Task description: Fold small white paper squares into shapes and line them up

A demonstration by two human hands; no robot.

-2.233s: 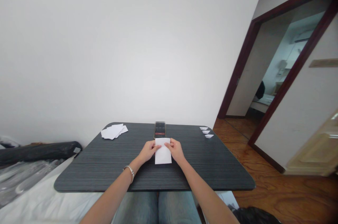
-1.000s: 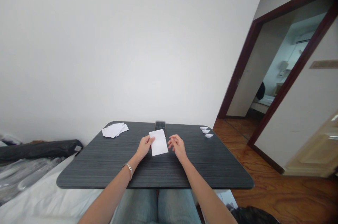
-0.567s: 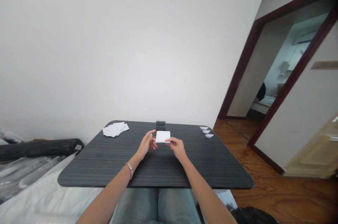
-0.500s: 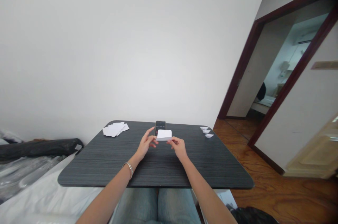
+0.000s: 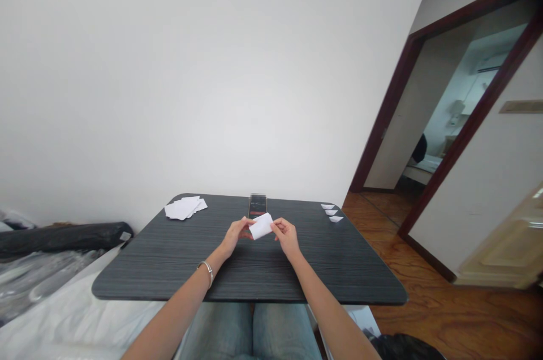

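A small white sheet of paper [image 5: 261, 226] is held up, tilted, over the middle of the dark table, apparently folded. My left hand [image 5: 236, 234] pinches its left edge between thumb and fingers. At the right edge, my right hand [image 5: 287, 235] grips the paper with its fingertips. Just behind the paper lies a phone [image 5: 258, 204] with a dark screen, its near end partly hidden by the paper.
Loose white papers [image 5: 183, 209] lie in a pile at the table's far left. Three small folded papers [image 5: 331, 212] line the far right. The dark table [image 5: 169, 269] meets a white wall [image 5: 254, 94]. A black roll [image 5: 63, 240] lies left of the table.
The paper has turned from level to slanted, its right end higher, and shows a different face. My left hand's fingers have closed in on its left edge; my right hand has barely moved.
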